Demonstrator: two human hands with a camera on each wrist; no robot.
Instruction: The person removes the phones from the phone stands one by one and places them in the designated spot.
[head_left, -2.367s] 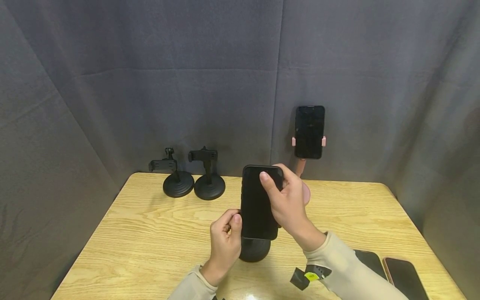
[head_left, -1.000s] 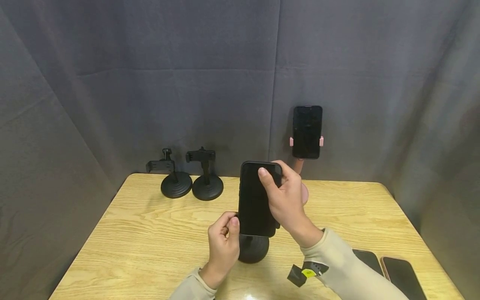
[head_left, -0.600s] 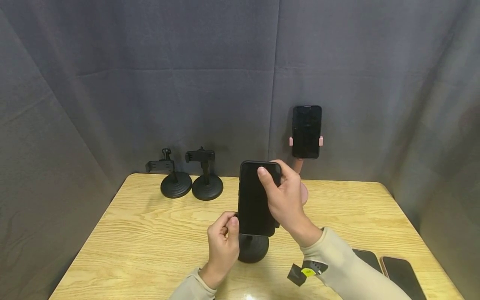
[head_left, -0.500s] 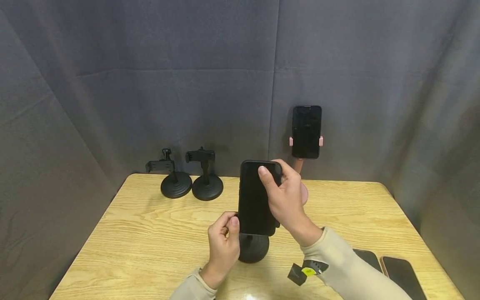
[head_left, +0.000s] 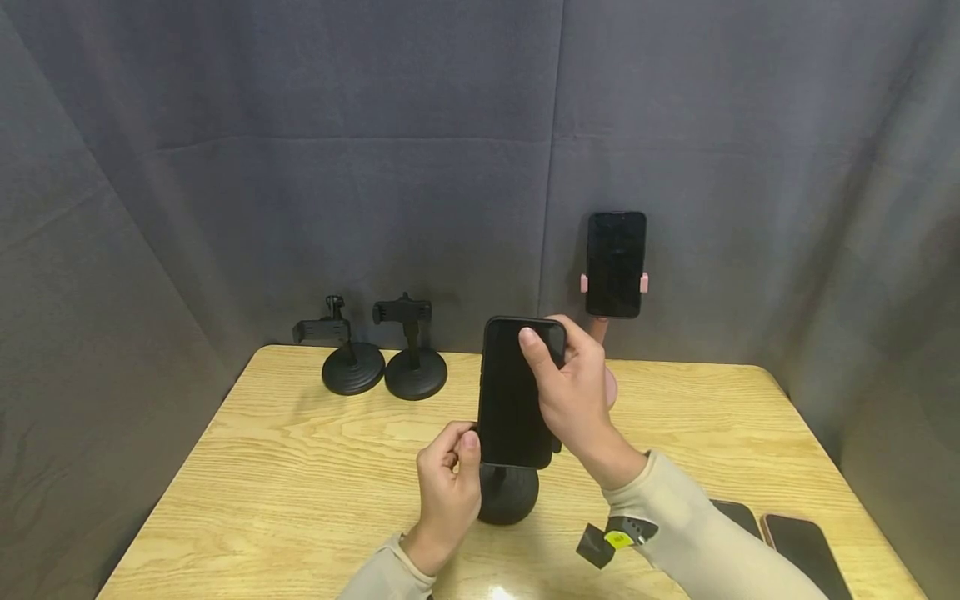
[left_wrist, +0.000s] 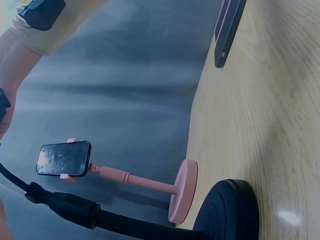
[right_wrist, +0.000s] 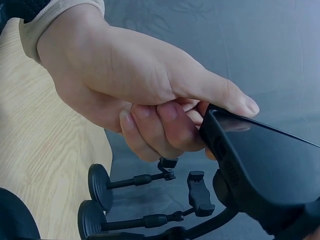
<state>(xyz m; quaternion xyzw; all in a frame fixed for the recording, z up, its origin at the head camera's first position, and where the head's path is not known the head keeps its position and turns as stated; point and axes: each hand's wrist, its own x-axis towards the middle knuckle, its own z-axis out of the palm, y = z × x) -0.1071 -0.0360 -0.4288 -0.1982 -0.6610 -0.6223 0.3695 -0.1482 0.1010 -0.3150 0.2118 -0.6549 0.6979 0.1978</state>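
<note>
My right hand (head_left: pixel 577 400) grips a black smartphone (head_left: pixel 513 408) by its upper right side, thumb on the dark screen. Behind and under the phone stands a black phone stand (left_wrist: pixel 75 207); its round base (head_left: pixel 508 498) rests on the table. A small black clamp end shows at the phone's lower right edge. At the lower left edge, my left hand (head_left: pixel 446 487) pinches the stand's holder, fingers curled. The right wrist view shows the left thumb against the corner of the phone (right_wrist: pixel 275 160). The phone hides most of the holder.
Two black phone stands (head_left: pixel 416 375) with bare holders are at the table's back left. A pink stand (left_wrist: pixel 140 182) at the back right carries an upright phone (head_left: pixel 617 265). Two phones (head_left: pixel 806 550) lie at the front right, partly behind the right sleeve. A grey curtain surrounds the table.
The phone and right hand have shifted slightly upward against the stand's base. The left hand keeps its pinch at the lower left edge. The other stands and phones have not moved.
</note>
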